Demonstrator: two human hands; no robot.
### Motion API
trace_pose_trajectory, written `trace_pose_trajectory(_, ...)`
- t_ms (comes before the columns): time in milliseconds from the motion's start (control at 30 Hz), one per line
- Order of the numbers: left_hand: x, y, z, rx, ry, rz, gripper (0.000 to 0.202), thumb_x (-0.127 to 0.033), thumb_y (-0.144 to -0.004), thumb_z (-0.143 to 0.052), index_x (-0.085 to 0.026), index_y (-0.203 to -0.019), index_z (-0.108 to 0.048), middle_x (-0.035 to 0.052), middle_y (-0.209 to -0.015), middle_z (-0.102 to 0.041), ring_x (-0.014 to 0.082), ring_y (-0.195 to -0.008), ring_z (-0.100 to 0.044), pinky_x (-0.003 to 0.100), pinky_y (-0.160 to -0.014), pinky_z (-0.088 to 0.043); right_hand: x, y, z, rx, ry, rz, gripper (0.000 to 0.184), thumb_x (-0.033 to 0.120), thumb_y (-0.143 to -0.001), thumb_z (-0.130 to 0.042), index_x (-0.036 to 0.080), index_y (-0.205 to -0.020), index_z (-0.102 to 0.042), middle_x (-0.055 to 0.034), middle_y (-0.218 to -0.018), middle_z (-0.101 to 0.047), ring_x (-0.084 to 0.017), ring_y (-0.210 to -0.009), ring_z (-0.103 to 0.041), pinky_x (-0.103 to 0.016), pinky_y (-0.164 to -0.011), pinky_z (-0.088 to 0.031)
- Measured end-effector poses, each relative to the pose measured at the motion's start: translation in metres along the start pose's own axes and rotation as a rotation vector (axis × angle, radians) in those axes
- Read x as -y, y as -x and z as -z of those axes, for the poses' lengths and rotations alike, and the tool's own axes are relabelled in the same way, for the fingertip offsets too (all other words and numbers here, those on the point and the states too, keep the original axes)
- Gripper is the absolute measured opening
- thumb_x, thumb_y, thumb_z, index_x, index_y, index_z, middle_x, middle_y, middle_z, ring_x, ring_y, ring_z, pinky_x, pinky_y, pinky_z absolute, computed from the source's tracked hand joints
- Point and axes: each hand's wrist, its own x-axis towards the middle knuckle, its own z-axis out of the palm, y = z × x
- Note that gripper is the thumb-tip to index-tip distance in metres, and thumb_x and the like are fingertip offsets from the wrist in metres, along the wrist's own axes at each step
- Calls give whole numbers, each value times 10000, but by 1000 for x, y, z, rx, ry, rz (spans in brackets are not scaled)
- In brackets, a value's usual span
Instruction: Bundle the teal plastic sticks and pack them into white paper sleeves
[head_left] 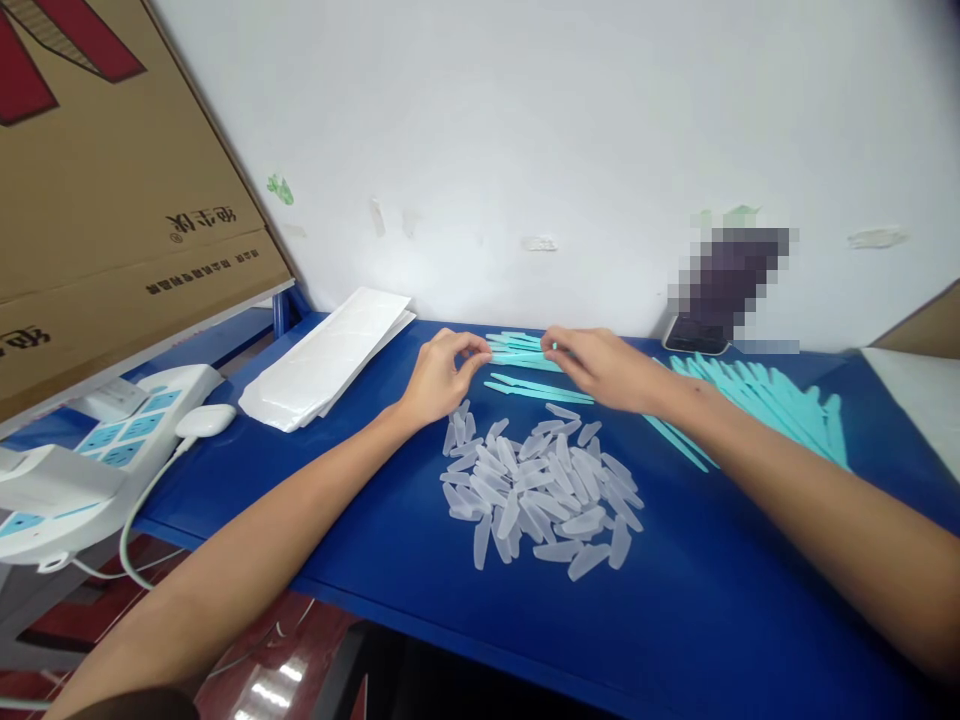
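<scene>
My left hand (439, 375) and my right hand (600, 368) meet at the far middle of the blue table (675, 620). Both pinch a small bunch of thin teal plastic sticks (517, 350), one hand at each end. Two more teal sticks (540, 390) lie loose just in front of the bunch. A heap of several clear frosted plastic caps (536, 490) lies nearer to me, between my forearms. A large fan of teal sticks (757, 400) spreads out behind my right wrist.
A stack of white flat bags (326, 358) lies at the far left of the table. A white power strip (82, 450) and a white plug (204, 420) sit at the left edge. A cardboard box (112, 180) leans at upper left. A phone (697, 335) rests against the wall.
</scene>
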Motion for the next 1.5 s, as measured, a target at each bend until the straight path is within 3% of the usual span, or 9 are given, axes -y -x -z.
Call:
trace_pose_trajectory(200,5,-3,4,52,-53,-55,234,-318,-970,-540,-197,-1123,-668,63,-1099,-712,200,-953,-617,341,-829,-488,0,0,-11,-17,201,-101,284,328,-1003,-362,204,-1035,-615,-91,-882,-705,-210,-699,-586,-314,-607,-331)
trace_pose_trajectory(400,1,-2,14,542,-96,-317,277,-336,-990,-500,-220,-1089,-731,81,-1021,-662,213,-966,-597,340,-846,-463,-13,0,-26,-13,248,-91,224,292,-949,-465,194,-1002,-660,-108,-1023,-689,-233,-875,-607,-305,-642,-347)
trace_pose_trajectory(500,-9,-1,15,631,-121,-328,315,-421,-978,-533,-223,-1064,-762,75,-970,-681,205,-903,-591,322,-800,-434,-12,-1,-21,71,138,-83,230,353,-923,-516,195,-961,-679,-77,-910,-675,-194,-755,-579,-296,-624,-340)
trace_pose_trajectory(633,-15,-2,14,642,-176,-297,321,-491,-922,-612,-231,-969,-793,52,-873,-724,203,-836,-572,318,-740,-388,-7,-3,-12,236,-15,-122,243,405,-887,-562,193,-836,-670,-34,-754,-637,-155,-639,-526,-291,-602,-330)
trace_pose_trajectory(833,-15,-2,11,622,-184,-234,261,-364,-953,-571,-225,-897,-784,27,-865,-758,182,-789,-583,313,-729,-388,-4,-5,-12,325,-76,-188,231,357,-906,-498,180,-812,-613,-36,-692,-596,-158,-623,-505,-295,-607,-337)
trace_pose_trajectory(967,-16,-2,15,621,-203,-227,346,-408,-980,-506,-210,-914,-782,44,-815,-750,182,-752,-588,324,-710,-379,-5,-4,-9,319,-42,-184,245,377,-912,-476,181,-828,-598,-43,-710,-591,-166,-639,-505,-299,-612,-333)
trace_pose_trajectory(1100,-16,-4,19,669,-144,-218,288,-479,-876,-661,-227,-930,-788,38,-865,-761,198,-825,-609,326,-755,-398,-4,-2,0,301,-24,-202,229,376,-893,-491,182,-837,-599,-37,-716,-584,-152,-613,-475,-299,-596,-327)
trace_pose_trajectory(1267,-18,-3,16,688,-32,-163,206,-380,-882,-660,-209,-922,-768,38,-902,-769,175,-779,-643,308,-736,-434,-2,0,12,287,-49,-235,170,324,-825,-544,186,-756,-616,-12,-634,-563,-132,-554,-454,-298,-566,-313)
trace_pose_trajectory(1500,-13,-1,9,437,62,-137,98,-236,-852,-622,-179,-874,-699,38,-884,-737,162,-815,-653,296,-748,-486,-6,0,19,251,-93,-230,182,325,-818,-552,183,-764,-652,1,-574,-572,-137,-531,-468,-302,-564,-326)
